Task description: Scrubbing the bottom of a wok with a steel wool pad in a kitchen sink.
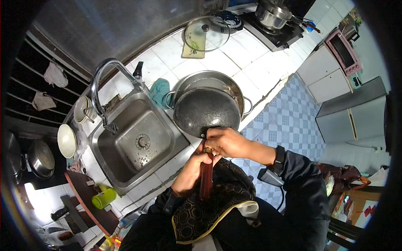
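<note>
A dark metal wok (205, 109) is held in front of me with its rounded underside showing. Its reddish-brown wooden handle (206, 182) points back toward my body. My left hand (193, 171) is wrapped around the handle near its brass-coloured ferrule. The fingers of my right hand (227, 142) are closed at the neck where handle and wok meet; what lies under those fingertips is hidden. Beyond the wok, partly covered by it, stands a two-handled stainless steel pot (209, 75) on the tiled counter (216, 64).
To the left are a steel sink (125, 150), a chrome faucet (108, 62) and a teal cloth (159, 93). Behind the pot lies a glass lid (216, 39). A gas stove (278, 40) carries a pressure cooker (271, 17). A green cup (102, 199) sits at lower left.
</note>
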{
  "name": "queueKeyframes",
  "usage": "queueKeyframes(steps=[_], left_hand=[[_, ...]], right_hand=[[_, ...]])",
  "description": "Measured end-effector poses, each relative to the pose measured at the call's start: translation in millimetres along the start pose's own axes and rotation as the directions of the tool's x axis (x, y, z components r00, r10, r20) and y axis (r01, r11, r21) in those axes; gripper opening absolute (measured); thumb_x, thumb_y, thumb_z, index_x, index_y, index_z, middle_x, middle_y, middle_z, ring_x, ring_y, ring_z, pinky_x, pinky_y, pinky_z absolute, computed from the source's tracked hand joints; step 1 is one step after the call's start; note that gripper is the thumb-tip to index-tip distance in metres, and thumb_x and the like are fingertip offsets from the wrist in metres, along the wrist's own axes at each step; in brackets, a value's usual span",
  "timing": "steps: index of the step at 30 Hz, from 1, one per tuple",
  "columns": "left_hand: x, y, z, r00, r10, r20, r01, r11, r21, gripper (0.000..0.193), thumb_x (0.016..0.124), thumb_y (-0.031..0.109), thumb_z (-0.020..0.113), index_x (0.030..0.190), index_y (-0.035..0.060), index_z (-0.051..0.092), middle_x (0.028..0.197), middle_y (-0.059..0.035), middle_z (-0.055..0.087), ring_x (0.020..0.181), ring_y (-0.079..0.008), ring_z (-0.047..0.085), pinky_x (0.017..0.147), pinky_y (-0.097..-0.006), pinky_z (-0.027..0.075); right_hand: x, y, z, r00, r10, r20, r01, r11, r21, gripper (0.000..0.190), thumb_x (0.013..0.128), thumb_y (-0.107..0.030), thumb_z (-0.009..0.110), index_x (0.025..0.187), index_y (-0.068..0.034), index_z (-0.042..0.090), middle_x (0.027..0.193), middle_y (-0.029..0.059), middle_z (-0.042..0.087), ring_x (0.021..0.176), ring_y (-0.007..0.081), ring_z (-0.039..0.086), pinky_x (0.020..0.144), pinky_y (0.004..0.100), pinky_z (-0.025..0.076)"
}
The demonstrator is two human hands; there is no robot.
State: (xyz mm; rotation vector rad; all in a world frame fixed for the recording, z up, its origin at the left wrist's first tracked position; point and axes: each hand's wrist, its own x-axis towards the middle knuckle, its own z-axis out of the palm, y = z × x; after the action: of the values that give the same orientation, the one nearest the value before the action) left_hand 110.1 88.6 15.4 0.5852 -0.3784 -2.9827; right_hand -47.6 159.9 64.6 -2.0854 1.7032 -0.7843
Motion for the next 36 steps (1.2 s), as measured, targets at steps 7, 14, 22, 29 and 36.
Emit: queueKeyframes(steps=[7, 14, 22, 29, 36], left_hand=[[3.6, -0.2, -15.4, 0.999, -0.021, 0.027, 0.023, 0.998, -0.063, 0.078, 0.058, -0.009, 0.042, 0.133, 0.0094, 0.034, 0.119, -0.0107, 0.047, 0.123, -0.0253, 0.043, 0.107, -0.0428, 0.036], [3.4, 4.1, -11.8, 0.996, 0.025, 0.08, -0.021, 0.998, -0.053, 0.064, 0.058, -0.007, 0.044, 0.12, 0.007, 0.041, 0.105, -0.0055, 0.048, 0.097, -0.0196, 0.051, 0.099, -0.0394, 0.041], [5.8, 1.8, -3.6, 1.0, 0.014, 0.025, -0.012, 0.997, -0.07, 0.066, 0.058, -0.008, 0.044, 0.123, 0.0055, 0.039, 0.108, -0.0094, 0.047, 0.108, -0.025, 0.049, 0.105, -0.0432, 0.038], [-6.6, 8.5, 14.1, 1.0, 0.022, -0.001, -0.022, 0.981, -0.194, 0.072, 0.063, -0.007, 0.039, 0.133, -0.0023, 0.026, 0.135, -0.027, 0.035, 0.131, -0.037, 0.033, 0.112, -0.046, 0.028], [-16.4, 6.8, 10.1, 0.987, -0.108, -0.122, 0.064, 0.946, -0.317, 0.057, 0.072, -0.003, 0.046, 0.128, -0.0052, 0.038, 0.125, -0.024, 0.045, 0.122, -0.0353, 0.043, 0.109, -0.0461, 0.032]], right_hand=[[3.5, 4.0, 3.8, 0.998, -0.042, -0.039, 0.036, 0.99, -0.136, 0.027, 0.06, -0.009, 0.069, 0.086, -0.005, 0.064, 0.083, 0.0068, 0.051, 0.08, 0.0273, 0.057, 0.068, 0.0369, 0.049], [7.1, 3.1, 6.5, 0.998, -0.007, -0.061, 0.001, 0.994, -0.111, 0.029, 0.061, -0.005, 0.068, 0.09, -0.006, 0.065, 0.083, 0.0064, 0.053, 0.078, 0.0257, 0.059, 0.069, 0.0368, 0.049], [2.6, 1.4, 3.7, 0.995, -0.071, -0.068, 0.049, 0.96, -0.277, 0.018, 0.065, -0.014, 0.063, 0.079, -0.005, 0.066, 0.081, 0.0054, 0.05, 0.083, 0.023, 0.055, 0.066, 0.0341, 0.049], [-28.2, 9.6, -10.1, 0.891, 0.206, -0.406, -0.18, 0.979, 0.1, 0.017, 0.068, 0.001, 0.067, 0.084, -0.002, 0.068, 0.079, 0.0091, 0.054, 0.073, 0.0262, 0.057, 0.062, 0.0336, 0.047], [-61.0, 18.3, 5.2, 0.717, 0.519, -0.465, -0.444, 0.855, 0.269, 0.012, 0.078, 0.0, 0.067, 0.089, -0.002, 0.069, 0.083, 0.0086, 0.057, 0.075, 0.0205, 0.057, 0.065, 0.0284, 0.046]])
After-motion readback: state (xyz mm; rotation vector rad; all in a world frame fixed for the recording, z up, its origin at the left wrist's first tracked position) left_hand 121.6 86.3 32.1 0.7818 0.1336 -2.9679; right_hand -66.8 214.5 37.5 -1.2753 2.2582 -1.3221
